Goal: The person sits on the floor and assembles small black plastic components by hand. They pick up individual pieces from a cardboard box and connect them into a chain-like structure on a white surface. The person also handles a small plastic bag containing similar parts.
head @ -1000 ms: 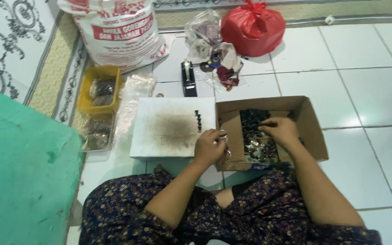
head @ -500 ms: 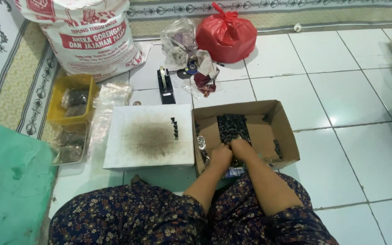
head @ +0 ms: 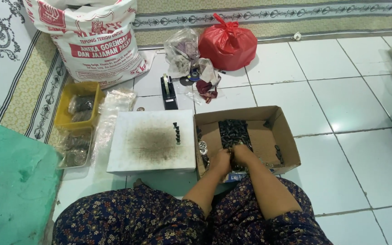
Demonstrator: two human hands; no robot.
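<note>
White tiled floor (head: 341, 104), with a patterned mat along the left and the far side. Near the middle, an open cardboard box (head: 286, 140) with a heap of small dark parts (head: 233, 131) inside, plus some silvery rings (head: 202, 147) at its left wall. Left hand (head: 219, 162) and right hand (head: 242, 154) both down in the box, side by side and touching each other, at the near end of the dark heap. Fingers curled down into the parts; whether holding any, cannot tell. Just left of the box, a flat white board (head: 153, 140) with a dark smudge and a short row of dark pieces (head: 176, 132) at its right edge. Behind the board, a black tape dispenser (head: 169, 90). Further back, a big printed sack (head: 91, 41), a clear bag (head: 182, 47) and a tied red bag (head: 227, 43). At the left, a yellow tray (head: 79, 105) and a clear tray (head: 74, 147), both with small metal items.
</note>
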